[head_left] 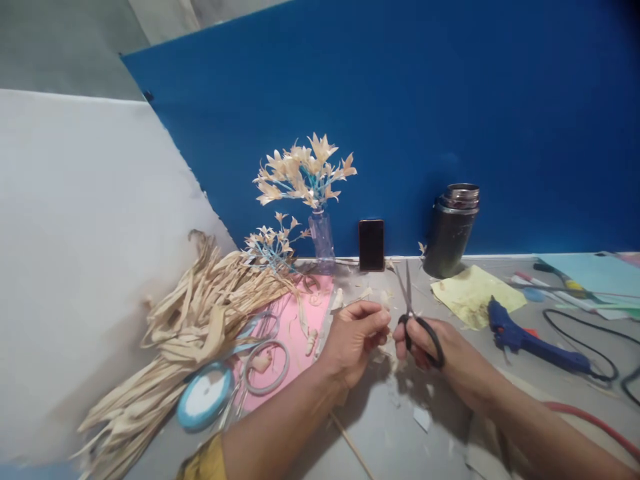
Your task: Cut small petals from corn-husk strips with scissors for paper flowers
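Black-handled scissors (409, 313) point upward in my right hand (433, 343), the fingers through the handle loops and the blades slightly apart. Just left of them, my left hand (356, 333) is closed, thumb and fingertips pressed together. Whatever sits in that pinch is too small or hidden to make out. Pale scraps (395, 363) lie on the table beneath both hands. Below my left wrist a thin stick (353, 445) rests on the table. A pink sheet (295, 320) with curled husk pieces lies to the left of my left hand.
Dried husks (200, 313) are heaped at left, beside a blue ribbon spool (206, 396) and a ring-shaped roll (266, 368). Behind stand husk flowers (305, 170) in a clear bottle (321, 240), a phone (371, 245) and a dark flask (453, 230). A blue glue gun (537, 347) with cable lies right.
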### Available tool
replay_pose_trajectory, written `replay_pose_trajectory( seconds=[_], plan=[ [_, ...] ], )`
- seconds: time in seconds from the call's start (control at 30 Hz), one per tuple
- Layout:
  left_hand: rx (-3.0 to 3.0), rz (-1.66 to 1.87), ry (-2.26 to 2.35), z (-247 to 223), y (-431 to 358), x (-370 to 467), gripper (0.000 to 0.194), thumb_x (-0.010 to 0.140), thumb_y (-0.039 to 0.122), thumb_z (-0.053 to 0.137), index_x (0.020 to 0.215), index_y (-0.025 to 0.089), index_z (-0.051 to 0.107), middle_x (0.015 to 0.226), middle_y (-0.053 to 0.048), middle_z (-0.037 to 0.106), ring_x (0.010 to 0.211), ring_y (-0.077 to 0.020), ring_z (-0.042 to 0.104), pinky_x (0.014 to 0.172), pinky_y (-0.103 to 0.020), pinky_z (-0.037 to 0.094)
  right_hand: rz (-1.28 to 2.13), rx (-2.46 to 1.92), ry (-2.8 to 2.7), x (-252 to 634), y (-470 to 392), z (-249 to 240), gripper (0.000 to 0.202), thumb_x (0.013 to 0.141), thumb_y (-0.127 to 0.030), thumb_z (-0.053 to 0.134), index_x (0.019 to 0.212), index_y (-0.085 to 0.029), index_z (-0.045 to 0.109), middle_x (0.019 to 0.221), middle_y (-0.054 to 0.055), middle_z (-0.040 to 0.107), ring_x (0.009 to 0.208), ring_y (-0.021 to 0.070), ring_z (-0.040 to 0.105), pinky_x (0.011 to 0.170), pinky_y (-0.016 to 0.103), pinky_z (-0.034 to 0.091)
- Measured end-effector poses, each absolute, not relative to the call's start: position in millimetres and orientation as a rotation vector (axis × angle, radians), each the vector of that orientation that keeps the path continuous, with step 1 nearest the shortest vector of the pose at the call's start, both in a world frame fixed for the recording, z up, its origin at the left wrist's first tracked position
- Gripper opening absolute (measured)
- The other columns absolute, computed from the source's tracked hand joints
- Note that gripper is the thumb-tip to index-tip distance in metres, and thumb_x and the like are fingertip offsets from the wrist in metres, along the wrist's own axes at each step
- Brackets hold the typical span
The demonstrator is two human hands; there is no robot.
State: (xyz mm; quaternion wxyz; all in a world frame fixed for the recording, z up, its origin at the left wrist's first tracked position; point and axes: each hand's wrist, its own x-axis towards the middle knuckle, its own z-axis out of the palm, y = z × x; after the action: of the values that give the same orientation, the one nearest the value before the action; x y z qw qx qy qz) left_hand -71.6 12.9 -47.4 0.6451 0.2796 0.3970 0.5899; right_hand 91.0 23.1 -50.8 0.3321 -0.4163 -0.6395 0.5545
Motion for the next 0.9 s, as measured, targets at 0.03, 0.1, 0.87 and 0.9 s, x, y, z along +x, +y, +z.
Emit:
replay_pose_trajectory(
  seconds=[0.03, 0.1, 0.87, 0.9],
  plan=[
    [0.626, 1.357, 0.893, -46.9, 13.1, -72.2, 0.031, 0.051, 0.022, 0.089, 0.071, 0.013, 0.067, 0.063, 0.001, 0.06, 0.055, -0.0085, 0.054, 0.056, -0.023, 0.04, 1.458, -1.055, -1.715, 88.4, 20.9, -53.0, 0.054, 0.087, -0.067, 0.047, 0.071, -0.017, 0.063, 0.065, 0.001, 0.058, 0.056, 0.0125, 0.04, 0.054, 0.026, 0.031],
    [0.624, 1.368, 0.884, -46.5, 13.1, -73.0, 0.03, 0.053, 0.022, 0.088, 0.071, 0.013, 0.066, 0.061, 0.001, 0.059, 0.054, -0.0086, 0.053, 0.053, -0.022, 0.038, 1.499, -1.026, -1.762, 83.6, 17.8, -59.4, 0.055, 0.088, -0.067, 0.046, 0.073, -0.017, 0.062, 0.068, 0.002, 0.062, 0.056, 0.0126, 0.043, 0.054, 0.026, 0.033],
    [0.62, 1.35, 0.878, -49.5, 11.1, -71.1, 0.022, 0.06, 0.022, 0.082, 0.067, 0.012, 0.063, 0.057, -0.001, 0.061, 0.053, -0.0093, 0.055, 0.056, -0.022, 0.042, 1.644, -1.039, -1.73, 78.4, 13.8, -78.5, 0.052, 0.087, -0.064, 0.053, 0.061, -0.018, 0.054, 0.052, -0.004, 0.045, 0.045, 0.0086, 0.034, 0.045, 0.023, 0.023],
    [0.624, 1.348, 0.878, -49.2, 11.2, -71.1, 0.022, 0.061, 0.022, 0.082, 0.067, 0.012, 0.063, 0.057, -0.001, 0.061, 0.053, -0.0092, 0.055, 0.056, -0.022, 0.042, 1.635, -1.034, -1.739, 78.5, 13.8, -77.9, 0.053, 0.087, -0.064, 0.052, 0.061, -0.018, 0.054, 0.052, -0.004, 0.046, 0.046, 0.0087, 0.034, 0.046, 0.023, 0.024]
  ],
)
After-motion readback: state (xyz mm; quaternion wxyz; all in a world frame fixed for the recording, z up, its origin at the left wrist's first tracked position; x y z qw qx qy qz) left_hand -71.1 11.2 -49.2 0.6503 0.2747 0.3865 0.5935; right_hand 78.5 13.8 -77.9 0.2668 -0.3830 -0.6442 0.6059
